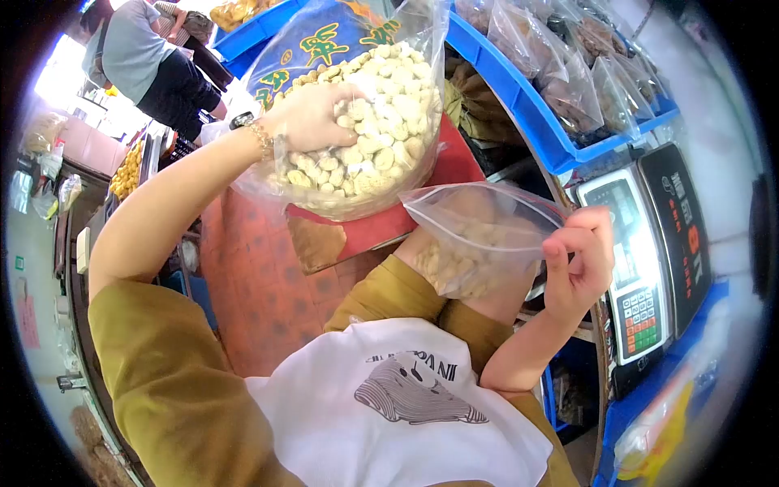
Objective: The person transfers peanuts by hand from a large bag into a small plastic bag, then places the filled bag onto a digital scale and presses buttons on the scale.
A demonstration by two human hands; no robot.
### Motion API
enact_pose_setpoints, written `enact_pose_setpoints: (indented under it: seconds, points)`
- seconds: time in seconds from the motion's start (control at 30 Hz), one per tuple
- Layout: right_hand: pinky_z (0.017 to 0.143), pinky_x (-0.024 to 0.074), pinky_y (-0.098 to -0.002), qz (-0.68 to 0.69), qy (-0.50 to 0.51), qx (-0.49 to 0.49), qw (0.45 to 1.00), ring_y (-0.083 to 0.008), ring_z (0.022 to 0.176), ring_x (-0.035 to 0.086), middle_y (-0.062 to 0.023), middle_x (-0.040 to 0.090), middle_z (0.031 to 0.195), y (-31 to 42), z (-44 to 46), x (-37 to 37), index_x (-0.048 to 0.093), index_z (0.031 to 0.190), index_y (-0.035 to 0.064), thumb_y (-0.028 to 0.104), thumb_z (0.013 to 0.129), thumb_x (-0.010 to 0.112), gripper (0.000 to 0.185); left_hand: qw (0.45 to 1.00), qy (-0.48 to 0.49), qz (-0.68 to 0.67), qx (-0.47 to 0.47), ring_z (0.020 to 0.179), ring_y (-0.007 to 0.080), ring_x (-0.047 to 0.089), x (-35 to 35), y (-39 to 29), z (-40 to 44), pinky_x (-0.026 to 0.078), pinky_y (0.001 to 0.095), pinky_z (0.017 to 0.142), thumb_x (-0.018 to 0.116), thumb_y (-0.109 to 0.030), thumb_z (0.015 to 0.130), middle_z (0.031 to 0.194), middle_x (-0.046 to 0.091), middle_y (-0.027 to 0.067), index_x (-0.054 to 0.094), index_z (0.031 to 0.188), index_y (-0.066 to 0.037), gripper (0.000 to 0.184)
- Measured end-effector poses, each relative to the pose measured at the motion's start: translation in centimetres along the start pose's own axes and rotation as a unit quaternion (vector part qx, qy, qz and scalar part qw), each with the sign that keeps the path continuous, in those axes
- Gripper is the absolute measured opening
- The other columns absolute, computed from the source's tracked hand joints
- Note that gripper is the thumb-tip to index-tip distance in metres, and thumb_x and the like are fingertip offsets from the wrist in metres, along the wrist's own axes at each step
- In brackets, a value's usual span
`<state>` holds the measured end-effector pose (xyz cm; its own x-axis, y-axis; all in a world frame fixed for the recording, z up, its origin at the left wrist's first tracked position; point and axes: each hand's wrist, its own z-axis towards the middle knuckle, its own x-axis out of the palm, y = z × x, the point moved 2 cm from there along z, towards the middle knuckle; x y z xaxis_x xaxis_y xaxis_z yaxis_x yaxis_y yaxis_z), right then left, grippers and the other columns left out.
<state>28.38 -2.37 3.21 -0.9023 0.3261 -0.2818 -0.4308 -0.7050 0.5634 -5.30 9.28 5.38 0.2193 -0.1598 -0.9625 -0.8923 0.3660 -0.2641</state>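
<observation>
My left hand [324,118] reaches into a large clear sack of pale, round dried pieces [389,122], its fingers spread over them and partly sunk among them. The sack rests on a red stool [365,231]. On the right, my right hand [580,252] pinches the edge of a clear zip bag [487,223] between thumb and fingers. This bag hangs over my lap, its mouth partly open, with similar pale pieces in its lower part.
A digital scale [625,268] stands at the right. Above it, a blue crate [552,134] holds several filled bags. Another person [150,61] stands at the upper left. Red tiles [260,284] cover the floor.
</observation>
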Motion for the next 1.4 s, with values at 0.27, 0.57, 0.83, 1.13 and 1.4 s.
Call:
enact_pose_setpoints:
  seconds: [0.27,0.57,0.83,1.13,1.4]
  points:
    - [0.062,0.0357,-0.0323,-0.003,-0.014,-0.021,1.000,-0.0242,0.069,0.045,-0.0065,0.047,0.071,0.5,-0.4,0.5,0.058,0.069,0.0022,0.039,0.073,0.075,0.040,0.952,-0.042,-0.293,-0.072,0.058,0.0003,0.049,-6.9,-1.1,1.2,0.037,0.0155,0.048,0.063,-0.019,0.084,0.076,0.058,-0.0041,0.061,0.112,-0.006,0.031]
    - [0.064,0.0343,-0.0330,-0.003,-0.030,-0.027,0.999,-0.0229,0.071,0.043,-0.0053,0.042,0.072,-0.1,-0.7,1.0,0.057,0.068,0.0041,0.040,0.077,0.073,0.040,0.856,0.020,-0.516,-0.004,0.055,0.0029,0.047,-8.7,-6.1,-0.9,0.035,0.0157,0.041,0.055,-0.014,0.081,0.090,0.056,0.0060,0.053,0.118,-0.007,0.038]
    - [0.074,0.0320,-0.0365,0.002,-0.046,0.058,0.997,-0.0242,0.083,0.037,-0.0089,0.035,0.087,1.8,-1.6,2.1,0.048,0.072,0.0064,0.061,0.090,0.048,0.058,0.772,0.098,-0.604,0.171,0.070,0.0075,0.054,-4.4,-16.9,0.0,0.046,0.0215,0.060,0.059,-0.020,0.083,0.090,0.060,0.0044,0.055,0.110,-0.003,0.032]
    - [0.085,0.0309,-0.0390,0.025,-0.098,-0.020,0.995,-0.0254,0.091,0.038,-0.0128,0.040,0.099,1.0,-3.8,2.6,0.053,0.087,0.0055,0.071,0.091,0.012,0.078,0.813,0.234,-0.518,0.128,0.083,0.0061,0.056,-1.3,-19.1,-1.8,0.048,0.0219,0.071,0.062,0.001,0.071,0.094,0.062,0.0003,0.060,0.106,-0.003,0.036]
    - [0.079,0.0287,-0.0362,0.020,-0.097,-0.088,0.991,-0.0226,0.084,0.033,-0.0095,0.034,0.091,0.6,-3.3,2.7,0.042,0.082,0.0106,0.070,0.092,0.016,0.065,0.914,0.291,-0.269,0.084,0.068,0.0149,0.065,-0.9,-19.3,-1.8,0.051,0.0259,0.053,0.064,-0.011,0.072,0.084,0.064,0.0097,0.061,0.110,-0.006,0.038]
